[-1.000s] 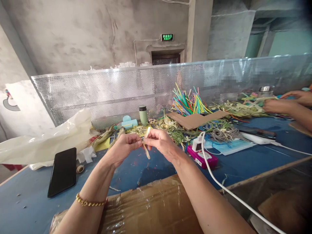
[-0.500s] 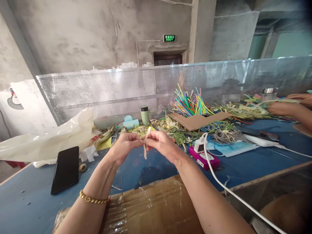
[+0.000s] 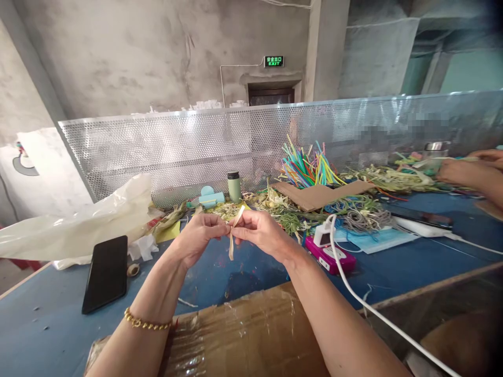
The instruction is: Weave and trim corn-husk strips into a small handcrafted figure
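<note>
A narrow pale strip (image 3: 231,250), like dried husk, is pinched between my two hands above the blue table (image 3: 204,285). My left hand (image 3: 199,235) has thumb and forefinger closed on it from the left. From the other side my right hand (image 3: 260,230) grips it with thumb and fingers. One end of the strip sticks up past the right fingers and the other hangs down. Behind the hands lie loose dried husks (image 3: 275,201) and a green tumbler (image 3: 233,187) with a black lid.
A black phone (image 3: 105,275) lies left, near a plastic sheet (image 3: 78,225). To the right are a magenta power strip (image 3: 328,255) with a white cable, cardboard (image 3: 320,193) and coloured stems (image 3: 306,165). A co-worker's hands (image 3: 467,170) hold husk. Taped cardboard (image 3: 251,335) lies in front.
The strip has tilted slightly, its lower end shifting left. My hands stay almost in place, still pinching it. The co-worker's hands have shifted slightly.
</note>
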`<state>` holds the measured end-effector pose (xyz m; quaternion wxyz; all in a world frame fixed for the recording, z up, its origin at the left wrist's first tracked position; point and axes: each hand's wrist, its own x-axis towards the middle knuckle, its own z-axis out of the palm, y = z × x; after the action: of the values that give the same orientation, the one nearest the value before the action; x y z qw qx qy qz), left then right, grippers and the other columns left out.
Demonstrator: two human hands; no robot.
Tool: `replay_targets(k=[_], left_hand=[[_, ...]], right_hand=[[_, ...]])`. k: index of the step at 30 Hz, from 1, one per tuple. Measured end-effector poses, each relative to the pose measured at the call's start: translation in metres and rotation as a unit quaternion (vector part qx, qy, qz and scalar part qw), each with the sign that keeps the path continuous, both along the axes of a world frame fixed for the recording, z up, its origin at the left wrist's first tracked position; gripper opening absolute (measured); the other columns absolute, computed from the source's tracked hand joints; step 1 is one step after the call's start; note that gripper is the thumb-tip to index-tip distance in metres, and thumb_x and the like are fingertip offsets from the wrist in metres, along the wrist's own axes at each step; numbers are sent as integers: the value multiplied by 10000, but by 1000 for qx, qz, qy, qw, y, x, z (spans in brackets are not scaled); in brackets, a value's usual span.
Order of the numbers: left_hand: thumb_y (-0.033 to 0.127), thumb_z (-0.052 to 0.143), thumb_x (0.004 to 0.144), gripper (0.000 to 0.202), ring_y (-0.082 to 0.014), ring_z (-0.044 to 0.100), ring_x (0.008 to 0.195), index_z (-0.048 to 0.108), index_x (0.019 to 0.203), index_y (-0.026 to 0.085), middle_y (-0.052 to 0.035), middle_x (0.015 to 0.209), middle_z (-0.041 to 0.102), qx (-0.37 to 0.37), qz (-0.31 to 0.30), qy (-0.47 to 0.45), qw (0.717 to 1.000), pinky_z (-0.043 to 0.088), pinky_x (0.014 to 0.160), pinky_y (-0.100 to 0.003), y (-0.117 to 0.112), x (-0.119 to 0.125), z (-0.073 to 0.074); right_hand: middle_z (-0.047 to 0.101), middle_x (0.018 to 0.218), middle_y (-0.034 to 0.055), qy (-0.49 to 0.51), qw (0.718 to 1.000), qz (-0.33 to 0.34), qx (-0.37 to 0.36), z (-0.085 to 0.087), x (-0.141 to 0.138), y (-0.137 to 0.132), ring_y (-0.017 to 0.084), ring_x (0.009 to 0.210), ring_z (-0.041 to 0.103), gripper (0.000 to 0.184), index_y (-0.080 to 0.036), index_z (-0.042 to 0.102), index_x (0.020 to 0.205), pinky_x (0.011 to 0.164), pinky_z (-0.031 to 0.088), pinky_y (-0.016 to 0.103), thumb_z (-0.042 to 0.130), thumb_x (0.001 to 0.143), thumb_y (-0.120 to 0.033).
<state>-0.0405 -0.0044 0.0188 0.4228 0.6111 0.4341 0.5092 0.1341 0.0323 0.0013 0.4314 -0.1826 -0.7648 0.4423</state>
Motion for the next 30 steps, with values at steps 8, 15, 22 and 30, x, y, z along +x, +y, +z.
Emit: replay_targets(k=[8, 15, 22, 30], left_hand=[[229, 746, 644, 156, -111, 491, 602, 657, 561, 130, -39, 591, 617, -58, -75, -61, 994, 362, 629, -270, 2, -5, -1], [201, 751, 645, 127, -119, 518, 620, 676, 580, 122, -43, 599, 621, -62, -71, -79, 992, 377, 649, -272, 0, -5, 1], [195, 763, 620, 132, -114, 498, 612, 667, 569, 121, -37, 608, 610, -49, -78, -94, 991, 374, 635, -263, -2, -4, 4], [209, 761, 649, 131, -106, 502, 582, 667, 628, 120, -22, 590, 594, -26, -71, -92, 993, 369, 598, -258, 2, -5, 1]], right_hand=[[648, 665, -2, 15, 1000, 10, 23, -1, 0, 2, 105, 598, 604, 193, -162, 630, 818, 574, 480, 249, 717, 798, -333], [669, 711, 4, 27, 999, 2, 37, 2, 0, -3, 87, 584, 606, 125, -159, 620, 776, 580, 497, 234, 684, 818, -258], [670, 743, -1, 52, 998, 10, 37, -1, -1, -4, 86, 603, 609, 98, -167, 607, 799, 619, 499, 241, 658, 835, -243], [660, 721, 19, 41, 999, 14, 13, 4, 1, -4, 114, 651, 626, 102, -148, 614, 782, 661, 512, 268, 634, 842, -229]])
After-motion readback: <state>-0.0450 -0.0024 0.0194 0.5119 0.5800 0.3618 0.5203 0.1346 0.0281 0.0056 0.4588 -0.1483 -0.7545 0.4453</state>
